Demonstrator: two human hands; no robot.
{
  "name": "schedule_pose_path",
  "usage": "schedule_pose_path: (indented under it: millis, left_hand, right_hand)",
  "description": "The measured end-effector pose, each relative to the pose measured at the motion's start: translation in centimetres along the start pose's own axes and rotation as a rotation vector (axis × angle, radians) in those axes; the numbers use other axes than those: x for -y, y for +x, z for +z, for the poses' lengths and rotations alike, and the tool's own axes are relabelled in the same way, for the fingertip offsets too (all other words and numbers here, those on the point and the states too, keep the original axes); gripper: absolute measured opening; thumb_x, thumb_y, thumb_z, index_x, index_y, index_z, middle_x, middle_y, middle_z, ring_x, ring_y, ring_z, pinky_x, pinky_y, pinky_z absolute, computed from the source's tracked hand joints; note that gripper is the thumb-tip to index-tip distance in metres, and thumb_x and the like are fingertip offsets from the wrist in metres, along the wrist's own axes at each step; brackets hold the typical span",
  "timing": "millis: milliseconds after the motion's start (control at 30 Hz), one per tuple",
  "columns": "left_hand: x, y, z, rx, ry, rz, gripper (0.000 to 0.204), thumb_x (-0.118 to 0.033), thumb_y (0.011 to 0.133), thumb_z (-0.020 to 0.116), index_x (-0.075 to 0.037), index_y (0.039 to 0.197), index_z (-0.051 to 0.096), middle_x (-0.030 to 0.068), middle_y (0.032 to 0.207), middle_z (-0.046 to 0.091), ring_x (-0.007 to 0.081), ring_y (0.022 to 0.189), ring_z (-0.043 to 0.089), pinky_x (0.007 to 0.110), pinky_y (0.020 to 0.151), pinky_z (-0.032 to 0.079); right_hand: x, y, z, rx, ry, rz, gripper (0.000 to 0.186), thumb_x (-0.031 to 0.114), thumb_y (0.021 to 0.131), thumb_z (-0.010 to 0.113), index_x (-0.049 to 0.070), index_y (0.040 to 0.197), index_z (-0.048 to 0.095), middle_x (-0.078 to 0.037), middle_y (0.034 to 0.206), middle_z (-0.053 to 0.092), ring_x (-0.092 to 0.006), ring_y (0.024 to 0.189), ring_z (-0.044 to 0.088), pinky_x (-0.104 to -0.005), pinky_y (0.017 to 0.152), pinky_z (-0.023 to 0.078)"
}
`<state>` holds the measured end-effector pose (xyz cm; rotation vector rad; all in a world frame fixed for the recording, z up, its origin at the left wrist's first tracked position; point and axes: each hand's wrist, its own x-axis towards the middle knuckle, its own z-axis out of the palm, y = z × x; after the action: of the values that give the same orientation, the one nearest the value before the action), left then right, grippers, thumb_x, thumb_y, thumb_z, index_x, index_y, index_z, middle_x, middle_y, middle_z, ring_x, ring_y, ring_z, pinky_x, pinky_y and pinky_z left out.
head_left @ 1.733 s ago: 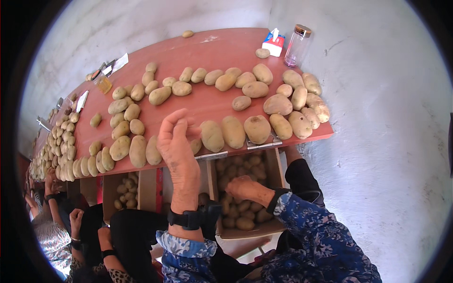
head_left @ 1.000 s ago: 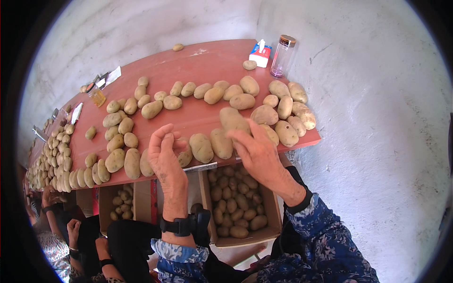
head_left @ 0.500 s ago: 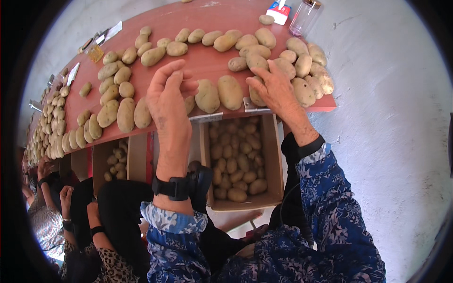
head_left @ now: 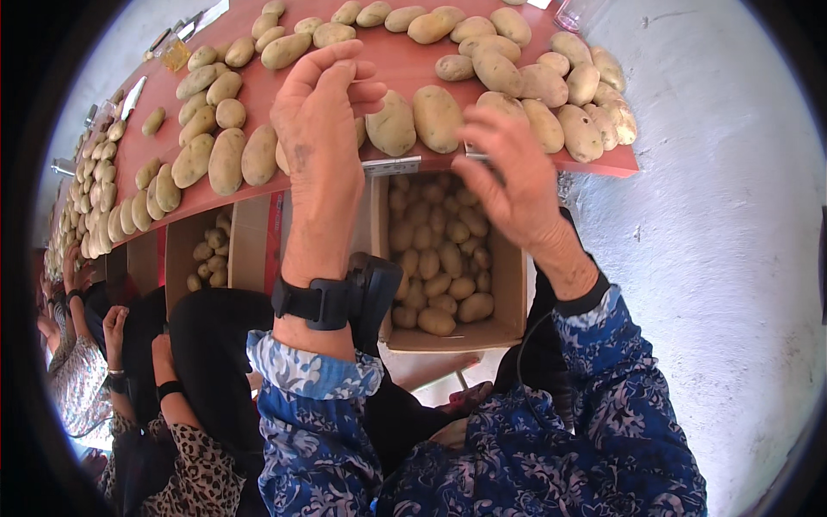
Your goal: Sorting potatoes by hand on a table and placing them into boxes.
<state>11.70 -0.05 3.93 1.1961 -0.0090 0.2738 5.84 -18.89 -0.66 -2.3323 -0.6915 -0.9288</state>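
Observation:
My left hand (head_left: 320, 129) hovers over the near edge of the red table, its fingers loosely curled and apart, with nothing visible in them. Two large potatoes lie side by side just right of it, a rounder potato (head_left: 391, 125) and a longer potato (head_left: 437, 118). My right hand (head_left: 517, 185) is in front of the table edge, above a cardboard box (head_left: 508, 302). Its fingers are slightly blurred, stretched out and apart, and no object shows in them. They partly cover a potato (head_left: 502, 105) on the edge. Smaller potatoes (head_left: 437, 321) fill much of the box below.
Potatoes (head_left: 581, 133) cluster at the red table's (head_left: 379, 65) right corner; others form rows behind and leftward. A metal hinge plate (head_left: 392, 165) sits on the front edge. Another box (head_left: 185, 258) with potatoes stands left, near a co-worker's hand (head_left: 115, 332). A white wall (head_left: 715, 215) borders the right.
The view has tilted, so the table appears higher. My right hand has drawn back from the potatoes toward me, off the table edge. My left hand keeps nearly the same pose.

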Motion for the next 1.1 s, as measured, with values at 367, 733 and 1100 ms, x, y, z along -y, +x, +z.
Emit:
schedule_pose_path:
  millis: [367, 733, 1100]
  left_hand:
    - [-0.3, 0.1, -0.7, 0.027, 0.029, -0.025, 0.021, -0.006, 0.091, 0.051, 0.002, 0.107, 0.062, 0.0075, 0.087, 0.064, 0.0113, 0.069, 0.062, 0.024, 0.064, 0.053]
    - [0.4, 0.9, -1.5, 0.085, -0.001, 0.012, 0.022, -0.007, 0.091, 0.053, 0.002, 0.108, 0.063, 0.0071, 0.086, 0.065, 0.0114, 0.070, 0.063, 0.024, 0.064, 0.054]
    - [-0.4, -0.1, -0.5, 0.010, 0.022, -0.013, 0.019, -0.007, 0.088, 0.051, 0.002, 0.100, 0.064, 0.0078, 0.082, 0.063, 0.0127, 0.066, 0.061, 0.024, 0.060, 0.050]
  right_hand:
    - [-0.2, -10.3, 8.2, 0.786, 0.100, 0.645, 0.026, 0.019, 0.083, 0.062, 0.007, 0.106, 0.062, -0.016, 0.101, 0.065, -0.0360, 0.094, 0.062, -0.0445, 0.081, 0.050]
    - [-6.0, -16.2, 14.6, 1.065, -0.123, 1.043, 0.039, 0.021, 0.083, 0.054, 0.012, 0.122, 0.057, -0.019, 0.118, 0.060, -0.0336, 0.116, 0.054, -0.0448, 0.094, 0.046]
    - [-5.6, -25.5, 19.1, 1.214, -0.013, 0.817, 0.033, 0.019, 0.089, 0.045, 0.005, 0.113, 0.063, -0.022, 0.118, 0.060, -0.0390, 0.108, 0.059, -0.0483, 0.089, 0.048]
